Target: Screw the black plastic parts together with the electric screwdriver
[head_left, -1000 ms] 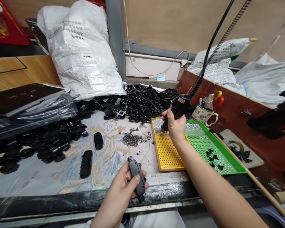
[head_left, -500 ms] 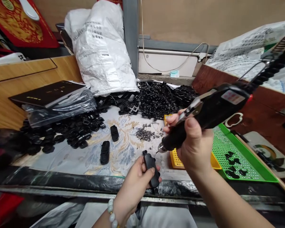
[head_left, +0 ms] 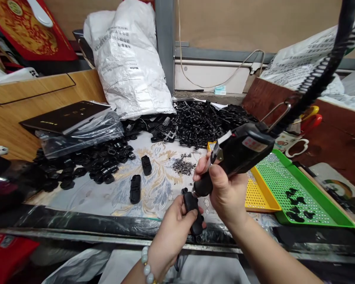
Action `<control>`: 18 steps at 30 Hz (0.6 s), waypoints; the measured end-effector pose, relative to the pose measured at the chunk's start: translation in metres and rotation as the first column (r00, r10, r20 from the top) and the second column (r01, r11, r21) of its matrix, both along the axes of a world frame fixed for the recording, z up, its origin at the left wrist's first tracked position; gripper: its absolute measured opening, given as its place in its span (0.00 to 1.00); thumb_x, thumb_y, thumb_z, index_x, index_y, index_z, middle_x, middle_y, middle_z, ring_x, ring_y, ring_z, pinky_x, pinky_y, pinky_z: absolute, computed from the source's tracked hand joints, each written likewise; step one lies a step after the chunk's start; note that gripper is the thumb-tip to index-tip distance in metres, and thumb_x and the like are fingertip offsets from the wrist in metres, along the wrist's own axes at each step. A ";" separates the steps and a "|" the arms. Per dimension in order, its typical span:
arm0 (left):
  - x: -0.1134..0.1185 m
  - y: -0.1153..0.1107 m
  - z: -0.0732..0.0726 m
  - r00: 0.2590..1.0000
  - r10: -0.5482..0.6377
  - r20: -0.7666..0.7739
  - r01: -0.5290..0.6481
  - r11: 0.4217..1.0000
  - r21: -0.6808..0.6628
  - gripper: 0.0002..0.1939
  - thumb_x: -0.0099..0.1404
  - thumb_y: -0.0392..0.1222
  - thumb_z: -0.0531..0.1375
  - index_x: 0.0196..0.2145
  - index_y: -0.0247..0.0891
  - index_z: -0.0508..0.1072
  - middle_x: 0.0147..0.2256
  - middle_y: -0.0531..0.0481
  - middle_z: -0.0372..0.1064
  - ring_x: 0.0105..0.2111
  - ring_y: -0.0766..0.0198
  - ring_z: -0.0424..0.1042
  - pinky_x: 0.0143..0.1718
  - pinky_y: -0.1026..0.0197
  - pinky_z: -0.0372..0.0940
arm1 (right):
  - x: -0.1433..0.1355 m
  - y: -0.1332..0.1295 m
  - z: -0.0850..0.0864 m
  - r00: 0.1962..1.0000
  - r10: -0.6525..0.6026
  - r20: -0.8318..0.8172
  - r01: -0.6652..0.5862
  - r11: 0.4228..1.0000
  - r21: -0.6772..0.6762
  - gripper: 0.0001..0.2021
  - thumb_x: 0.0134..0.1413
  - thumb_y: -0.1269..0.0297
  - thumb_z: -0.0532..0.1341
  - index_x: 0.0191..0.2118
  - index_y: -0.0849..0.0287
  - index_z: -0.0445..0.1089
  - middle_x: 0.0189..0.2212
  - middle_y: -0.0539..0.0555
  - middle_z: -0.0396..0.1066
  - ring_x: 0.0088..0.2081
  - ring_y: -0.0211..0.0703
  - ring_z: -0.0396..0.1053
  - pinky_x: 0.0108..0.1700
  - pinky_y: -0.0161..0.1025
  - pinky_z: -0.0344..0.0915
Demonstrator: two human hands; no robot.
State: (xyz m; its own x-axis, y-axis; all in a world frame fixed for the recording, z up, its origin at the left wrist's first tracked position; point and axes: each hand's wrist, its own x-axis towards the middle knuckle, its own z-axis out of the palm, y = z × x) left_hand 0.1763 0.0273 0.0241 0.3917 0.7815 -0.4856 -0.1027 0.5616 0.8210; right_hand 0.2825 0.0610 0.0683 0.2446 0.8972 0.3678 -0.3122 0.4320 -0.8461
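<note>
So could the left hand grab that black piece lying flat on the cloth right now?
Probably not right away. The left hand is wrapped around a black part that the screwdriver presses on. The flat black piece itself lies uncovered, with bare cloth between.

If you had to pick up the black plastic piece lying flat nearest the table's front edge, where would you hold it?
Grip the black plastic piece across its narrow middle, coming from above. It lies flat on the patterned cloth with its long axis running away from the front edge and bare cloth on both long sides, so fingers probably fit either side; the rounded ends offer less purchase.
</note>
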 end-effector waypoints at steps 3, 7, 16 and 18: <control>0.000 -0.002 -0.002 1.000 0.013 0.002 -0.013 0.999 0.037 0.10 0.59 0.41 0.54 0.38 0.34 0.60 0.33 0.49 0.63 0.27 0.68 0.67 0.31 0.66 0.61 | -0.005 -0.006 -0.004 0.999 -0.029 0.017 0.029 0.999 0.022 0.08 0.51 0.62 0.60 0.34 0.61 0.63 0.26 0.51 0.64 0.25 0.31 0.64 0.27 0.29 0.64; -0.001 -0.002 -0.001 1.000 -0.002 -0.025 0.004 0.996 0.088 0.10 0.59 0.40 0.54 0.38 0.35 0.60 0.33 0.50 0.64 0.27 0.70 0.67 0.32 0.67 0.61 | -0.008 -0.010 -0.007 0.998 -0.063 0.006 0.063 0.997 0.044 0.10 0.50 0.61 0.60 0.34 0.61 0.61 0.27 0.51 0.64 0.25 0.31 0.63 0.27 0.29 0.64; 0.000 0.007 0.009 0.963 -0.211 -0.169 0.199 0.977 -0.083 0.17 0.60 0.46 0.53 0.45 0.38 0.55 0.38 0.49 0.66 0.28 0.68 0.69 0.27 0.71 0.62 | 0.024 -0.006 0.024 0.906 -0.290 0.309 0.294 0.955 0.033 0.18 0.55 0.58 0.56 0.49 0.61 0.57 0.41 0.55 0.64 0.41 0.36 0.65 0.46 0.35 0.64; 0.001 0.007 0.009 0.975 -0.173 -0.140 0.161 0.983 -0.094 0.21 0.59 0.49 0.55 0.47 0.39 0.55 0.40 0.47 0.66 0.31 0.65 0.70 0.33 0.68 0.65 | 0.040 -0.016 0.027 0.790 -0.359 0.497 0.364 0.927 0.091 0.22 0.57 0.60 0.54 0.54 0.61 0.52 0.46 0.57 0.61 0.47 0.38 0.61 0.52 0.37 0.60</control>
